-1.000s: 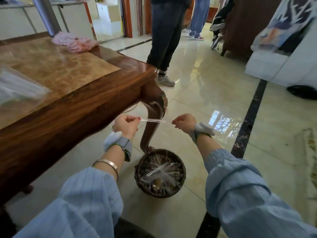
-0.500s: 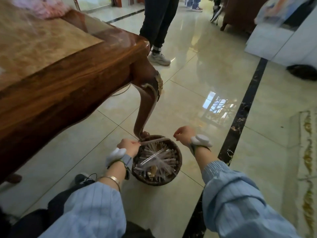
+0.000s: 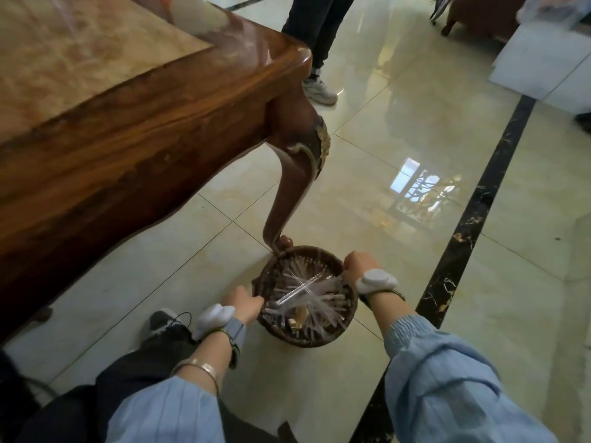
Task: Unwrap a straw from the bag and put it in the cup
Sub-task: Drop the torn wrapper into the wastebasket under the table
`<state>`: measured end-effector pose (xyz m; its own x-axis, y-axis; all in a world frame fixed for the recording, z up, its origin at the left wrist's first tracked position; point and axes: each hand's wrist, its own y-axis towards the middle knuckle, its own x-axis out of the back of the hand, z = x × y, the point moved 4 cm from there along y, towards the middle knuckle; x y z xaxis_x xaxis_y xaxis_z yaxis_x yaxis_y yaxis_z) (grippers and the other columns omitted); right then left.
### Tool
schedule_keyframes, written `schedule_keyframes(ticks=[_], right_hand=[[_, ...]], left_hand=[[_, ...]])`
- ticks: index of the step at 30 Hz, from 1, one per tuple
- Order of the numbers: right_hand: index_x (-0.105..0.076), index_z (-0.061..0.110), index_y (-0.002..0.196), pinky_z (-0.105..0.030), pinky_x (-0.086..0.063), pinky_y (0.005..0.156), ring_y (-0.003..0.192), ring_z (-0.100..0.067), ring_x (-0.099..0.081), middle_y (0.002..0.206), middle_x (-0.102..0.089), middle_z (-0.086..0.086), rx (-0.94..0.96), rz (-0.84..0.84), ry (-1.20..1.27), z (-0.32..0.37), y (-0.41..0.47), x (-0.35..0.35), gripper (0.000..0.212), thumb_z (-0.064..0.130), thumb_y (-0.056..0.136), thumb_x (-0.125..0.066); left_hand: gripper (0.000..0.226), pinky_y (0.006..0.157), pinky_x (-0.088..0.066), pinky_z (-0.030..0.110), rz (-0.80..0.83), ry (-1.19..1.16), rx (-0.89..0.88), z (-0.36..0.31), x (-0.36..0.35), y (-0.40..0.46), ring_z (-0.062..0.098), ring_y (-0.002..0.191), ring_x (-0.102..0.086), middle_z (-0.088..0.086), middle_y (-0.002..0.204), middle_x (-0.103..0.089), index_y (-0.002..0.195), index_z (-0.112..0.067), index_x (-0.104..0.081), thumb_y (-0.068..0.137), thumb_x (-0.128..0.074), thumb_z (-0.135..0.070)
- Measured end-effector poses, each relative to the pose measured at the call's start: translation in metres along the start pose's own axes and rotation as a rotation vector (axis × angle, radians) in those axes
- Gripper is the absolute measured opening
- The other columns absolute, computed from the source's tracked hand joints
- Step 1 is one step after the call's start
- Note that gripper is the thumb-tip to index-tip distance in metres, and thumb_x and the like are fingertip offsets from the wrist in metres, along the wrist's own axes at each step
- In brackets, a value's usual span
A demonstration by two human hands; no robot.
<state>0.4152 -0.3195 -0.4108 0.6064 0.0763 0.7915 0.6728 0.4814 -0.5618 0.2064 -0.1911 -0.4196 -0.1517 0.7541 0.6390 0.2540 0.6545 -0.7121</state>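
sleeves: light blue striped, both forearms (image 3: 447, 375) reaching down and forward from the bottom edge
bangle: thin metal band (image 3: 200, 369) sitting on the left wrist
wrist units: white pod strapped on each wrist, left one (image 3: 213, 316), right one (image 3: 377, 280)
legs: dark trousers (image 3: 134, 378) showing bottom left, dark shoe (image 3: 161, 321) resting on the floor beside the left wrist
left hand: (image 3: 243, 304) reaching over the near-left rim of the basket, fingers (image 3: 256, 302) pointing in toward the contents, loosely extended; cannot tell if they are pinching anything
right hand: (image 3: 359, 265) hovering at the right rim of the basket, fingers curled under and hidden from this view; cannot tell what, if anything, they are gripping
basket: round dark woven one (image 3: 347, 310) sitting on the floor, touching the foot of the table leg
basket contents: heap of clear thin wrappers (image 3: 319, 310) fanning out, some pale scraps below
straw: clear tube (image 3: 299, 291) lying tilted on top of the heap inside the basket, between the two hands; whether either hand is touching it cannot tell
cup, bag: not showing in this view
floor: glossy cream tiles (image 3: 198, 270), black marble strip (image 3: 479, 199) running away on the right, window glare reflecting (image 3: 422, 190)
table: dark wood with tan marble-look top (image 3: 137, 129), filling upper left; curved leg (image 3: 287, 199) coming down to the basket
bystander: dark trousers (image 3: 315, 24) and white sneaker (image 3: 319, 91) standing past the table corner
far right: white cabinet (image 3: 543, 55), partly cut off
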Motion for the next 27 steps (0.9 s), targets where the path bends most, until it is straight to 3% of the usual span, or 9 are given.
schedule_keyframes(ticks=[6,11,12,14,16,17,18,20,27], right_hand=[[-0.065,0.007,0.099,-0.035,-0.05,0.072,0.094,-0.032,-0.066,0.103,-0.068,-0.015,0.045,0.043,-0.112,0.017,0.008,-0.021,0.022,0.007,0.077,-0.061],[-0.064,0.008,0.1,-0.036,-0.05,0.071,0.094,-0.033,-0.065,0.104,-0.067,-0.014,0.094,0.086,-0.099,0.027,0.013,-0.028,0.025,0.006,0.076,-0.061],[-0.065,0.009,0.099,-0.035,-0.05,0.071,0.093,-0.032,-0.065,0.103,-0.068,-0.014,0.098,0.087,-0.089,0.028,0.013,-0.028,0.024,0.006,0.076,-0.061],[-0.066,0.01,0.098,-0.034,-0.049,0.07,0.091,-0.03,-0.066,0.102,-0.069,-0.013,0.091,0.093,-0.059,0.03,0.014,-0.03,0.022,0.006,0.078,-0.059],[-0.066,0.011,0.103,-0.033,-0.046,0.071,0.094,-0.03,-0.065,0.105,-0.068,-0.012,0.072,0.11,-0.039,0.03,0.016,-0.032,0.025,0.006,0.08,-0.058],[-0.065,0.012,0.107,-0.033,-0.045,0.072,0.098,-0.03,-0.064,0.108,-0.067,-0.011,0.052,0.123,-0.041,0.03,0.016,-0.033,0.027,0.008,0.081,-0.059],[-0.064,0.014,0.11,-0.034,-0.045,0.075,0.101,-0.03,-0.063,0.112,-0.066,-0.01,0.027,0.139,-0.04,0.029,0.016,-0.033,0.03,0.01,0.081,-0.059],[-0.06,0.017,0.117,-0.037,-0.047,0.082,0.108,-0.03,-0.06,0.12,-0.063,-0.009,-0.017,0.17,-0.037,0.027,0.017,-0.036,0.037,0.015,0.08,-0.06],[-0.048,0.008,0.123,-0.044,-0.045,0.092,0.11,-0.037,-0.056,0.128,-0.043,-0.013,0.004,0.014,-0.04,0.031,0.017,-0.025,0.042,0.012,0.083,-0.059]], left_hand=[[0.058,0.105,-0.038,0.032,0.013,-0.013,0.011,0.012,0.005,0.013,0.032,0.134,-0.042,0.014,0.149,-0.041,0.145,-0.006,-0.034,0.093,-0.05,-0.027],[0.05,0.104,-0.039,0.03,0.022,-0.021,-0.01,0.011,0.008,0.018,0.03,0.13,-0.047,0.012,0.145,-0.047,0.139,-0.01,-0.043,0.092,-0.05,-0.024],[0.042,0.102,-0.039,0.03,0.026,-0.035,-0.023,0.008,0.009,0.017,0.03,0.124,-0.051,0.011,0.141,-0.05,0.133,-0.012,-0.05,0.092,-0.05,-0.023],[0.007,0.089,-0.041,0.028,0.017,-0.055,-0.037,0.005,0.009,0.019,0.026,0.097,-0.05,0.011,0.117,-0.057,0.09,-0.02,-0.058,0.091,-0.051,-0.02],[0.025,0.078,-0.036,0.024,0.011,-0.077,-0.041,0.001,0.007,0.02,0.025,0.088,-0.043,0.01,0.1,-0.051,0.066,-0.025,-0.044,0.09,-0.052,-0.02],[0.015,0.081,-0.038,0.025,0.024,-0.082,-0.042,0.001,0.006,0.02,0.029,0.093,-0.049,0.012,0.104,-0.054,0.075,-0.024,-0.054,0.089,-0.053,-0.02],[0.013,0.088,-0.041,0.026,0.023,-0.088,-0.05,-0.001,0.007,0.017,0.032,0.106,-0.054,0.012,0.116,-0.059,0.097,-0.02,-0.064,0.089,-0.054,-0.022],[0.042,0.101,-0.04,0.027,0.021,-0.077,-0.057,-0.002,0.004,0.016,0.028,0.125,-0.051,0.008,0.136,-0.056,0.129,-0.015,-0.055,0.088,-0.055,-0.024],[0.048,0.103,-0.039,0.028,0.007,-0.102,-0.081,0.0,0.005,0.017,0.026,0.128,-0.049,0.007,0.14,-0.053,0.135,-0.013,-0.05,0.089,-0.056,-0.025]])
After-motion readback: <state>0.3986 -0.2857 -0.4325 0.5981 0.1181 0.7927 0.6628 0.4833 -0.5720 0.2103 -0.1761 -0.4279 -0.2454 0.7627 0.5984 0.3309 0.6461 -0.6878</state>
